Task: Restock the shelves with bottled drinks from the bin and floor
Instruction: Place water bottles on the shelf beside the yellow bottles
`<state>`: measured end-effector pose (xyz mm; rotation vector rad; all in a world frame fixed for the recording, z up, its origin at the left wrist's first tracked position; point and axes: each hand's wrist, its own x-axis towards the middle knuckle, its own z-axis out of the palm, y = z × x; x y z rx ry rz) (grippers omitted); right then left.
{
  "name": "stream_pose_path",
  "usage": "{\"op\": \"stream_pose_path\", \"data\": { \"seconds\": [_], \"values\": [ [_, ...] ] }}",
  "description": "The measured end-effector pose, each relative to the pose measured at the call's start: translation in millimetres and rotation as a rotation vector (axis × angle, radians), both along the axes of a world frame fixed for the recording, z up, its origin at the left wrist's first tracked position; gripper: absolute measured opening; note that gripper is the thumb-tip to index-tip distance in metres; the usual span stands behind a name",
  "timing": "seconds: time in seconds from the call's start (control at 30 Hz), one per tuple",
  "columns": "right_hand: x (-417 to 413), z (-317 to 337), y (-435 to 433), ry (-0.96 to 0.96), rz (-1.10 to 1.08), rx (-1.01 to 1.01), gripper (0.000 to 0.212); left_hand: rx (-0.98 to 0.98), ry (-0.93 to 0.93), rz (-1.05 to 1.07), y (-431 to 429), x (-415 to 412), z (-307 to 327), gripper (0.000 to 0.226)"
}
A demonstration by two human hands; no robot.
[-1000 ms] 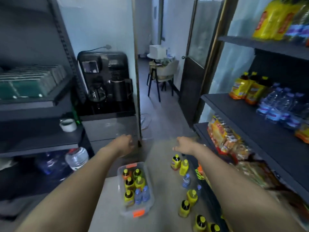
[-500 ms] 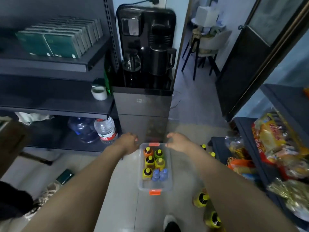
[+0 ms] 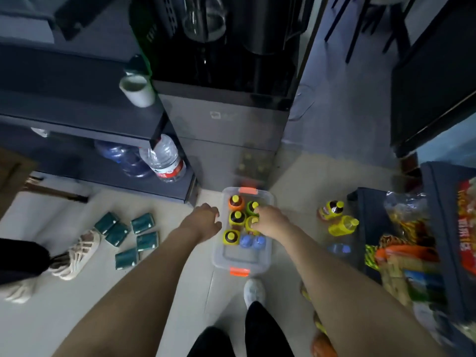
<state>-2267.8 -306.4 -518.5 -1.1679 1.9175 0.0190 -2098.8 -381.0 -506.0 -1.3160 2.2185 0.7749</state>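
Fingers (image 3: 258, 209) of the right hand (image 3: 271, 222) lie over a yellow-capped bottle (image 3: 252, 223) in the clear bin (image 3: 240, 262) on the floor; blur hides whether they clasp it. Left hand (image 3: 203, 222), loosely curled, holds nothing just beside the bin's left rim. 3 floor bottles (image 3: 342, 225) sit near the right shelf (image 3: 365, 228).

1. The right hand (image 3: 270, 221) partly covers the bottles (image 3: 250, 207) in the clear bin (image 3: 233, 257); its fingertips are hidden, so any grip is unclear.
2. The snack packets (image 3: 412, 243) at right are blurred, their labels unreadable, and the edge cuts them off.
3. A floor bottle (image 3: 320, 341), possibly orange, is half hidden behind the right forearm (image 3: 360, 292).
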Motion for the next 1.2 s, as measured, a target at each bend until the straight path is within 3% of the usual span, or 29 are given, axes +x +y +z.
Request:
{"op": "stream_pose_path", "data": {
  "seconds": [0.3,0.43,0.57,0.7,0.8,0.93,1.2],
  "values": [
    [-2.6,-132.8,-6.0,-0.019,-0.052,0.114,0.044,0.131,-0.033,0.009,-15.0,5.4,-126.3,0.040],
    [-2.6,-203.5,-0.5,-0.011,-0.126,0.150,0.043,0.168,-0.038,-0.019,-21.2,2.8,-195.7,0.040],
    [-2.4,-274.1,8.7,-0.004,-0.163,0.207,0.056,0.196,-0.038,-0.036,-19.4,-2.9,-260.2,0.042],
    [-4.6,-337.4,13.9,0.006,-0.222,0.231,0.058,0.194,-0.067,-0.073,-12.8,-6.1,-319.1,0.066],
    [-5.2,-377.4,14.2,0.012,-0.226,0.222,0.058,0.202,-0.078,-0.081,-12.0,-9.3,-358.1,0.048],
    [-7.6,-413.7,14.0,0.027,-0.260,0.206,0.057,0.195,-0.043,-0.078,-12.3,-13.7,-389.5,0.057],
    [-13.3,-465.8,17.1,0.245,-0.220,0.117,0.050,0.131,0.015,-0.086,-16.8,-29.1,-438.9,0.039]
  ]
}}
